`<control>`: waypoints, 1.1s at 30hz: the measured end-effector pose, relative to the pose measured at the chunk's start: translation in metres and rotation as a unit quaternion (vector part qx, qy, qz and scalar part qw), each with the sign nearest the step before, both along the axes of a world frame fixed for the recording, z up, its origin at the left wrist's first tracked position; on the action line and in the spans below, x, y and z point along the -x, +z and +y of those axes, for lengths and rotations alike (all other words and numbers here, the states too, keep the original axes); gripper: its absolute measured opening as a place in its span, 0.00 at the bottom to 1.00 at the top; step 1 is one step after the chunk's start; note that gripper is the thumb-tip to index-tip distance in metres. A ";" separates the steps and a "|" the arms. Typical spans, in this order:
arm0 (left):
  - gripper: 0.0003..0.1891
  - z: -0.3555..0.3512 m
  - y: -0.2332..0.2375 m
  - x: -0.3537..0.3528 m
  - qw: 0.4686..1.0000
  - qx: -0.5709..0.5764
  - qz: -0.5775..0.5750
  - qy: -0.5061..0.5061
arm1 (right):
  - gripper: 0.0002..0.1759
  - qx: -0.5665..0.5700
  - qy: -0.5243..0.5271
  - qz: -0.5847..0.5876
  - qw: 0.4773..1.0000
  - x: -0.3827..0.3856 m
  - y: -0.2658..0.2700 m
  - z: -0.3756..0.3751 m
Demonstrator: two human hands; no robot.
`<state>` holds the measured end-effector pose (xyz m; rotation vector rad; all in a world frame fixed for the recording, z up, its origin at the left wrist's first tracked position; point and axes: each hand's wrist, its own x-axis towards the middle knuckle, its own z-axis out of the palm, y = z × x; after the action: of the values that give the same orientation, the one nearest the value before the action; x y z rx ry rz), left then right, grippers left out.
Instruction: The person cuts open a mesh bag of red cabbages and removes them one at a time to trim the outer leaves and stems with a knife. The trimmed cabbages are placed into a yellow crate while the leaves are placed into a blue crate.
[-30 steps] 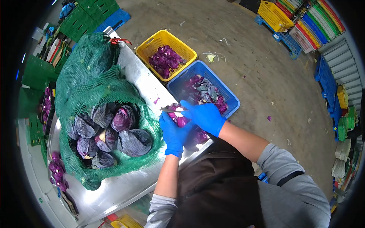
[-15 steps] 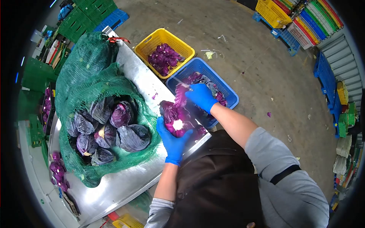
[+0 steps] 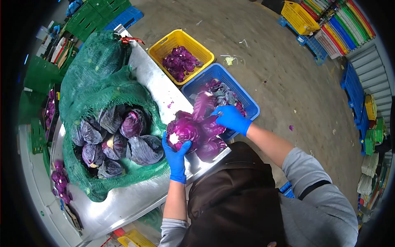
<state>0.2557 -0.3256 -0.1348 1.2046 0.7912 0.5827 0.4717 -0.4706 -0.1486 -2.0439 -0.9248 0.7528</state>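
My left hand (image 3: 176,161), in a blue glove, grips a peeled red cabbage (image 3: 184,131) from below, its pale cut stem facing me. My right hand (image 3: 231,118), also gloved in blue, is closed on a loose purple cabbage leaf (image 3: 212,126) just right of the head. Another leaf (image 3: 203,106), blurred by motion, stands above it beside the blue crate (image 3: 254,108). More purple cabbage (image 3: 211,150) lies at the table corner under the leaf. Left of my hands, several unpeeled red cabbages (image 3: 145,149) sit in the open green mesh bag (image 3: 101,96).
The metal table (image 3: 142,61) carries the bag. A yellow crate (image 3: 207,52) with purple leaves stands beyond its edge, touching the blue crate, which holds leaf scraps. Several peeled cabbages (image 3: 60,181) lie at the table's far left. Crates and pallets line the walls.
The cabbage in my left hand has moved slightly left and turned, its stem now facing left. My right hand has come down and right, with a leaf pulled outward from the head.
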 end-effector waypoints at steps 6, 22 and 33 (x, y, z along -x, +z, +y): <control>0.53 0.014 0.012 -0.011 0.990 -0.069 0.001 -0.125 | 0.23 -0.008 0.006 -0.091 0.996 0.010 0.067 0.042; 0.65 -0.036 0.021 -0.027 0.866 -0.412 0.279 -0.043 | 0.21 0.016 0.205 -0.205 0.957 -0.018 0.037 0.117; 0.62 -0.031 0.015 0.009 0.946 -0.284 0.146 -0.053 | 0.32 -0.077 0.199 -0.128 0.969 0.026 0.052 0.073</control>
<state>0.2470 -0.3567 -0.1201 1.8852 0.8249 0.5684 0.4455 -0.3972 -0.0964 -1.8673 -1.5239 0.6040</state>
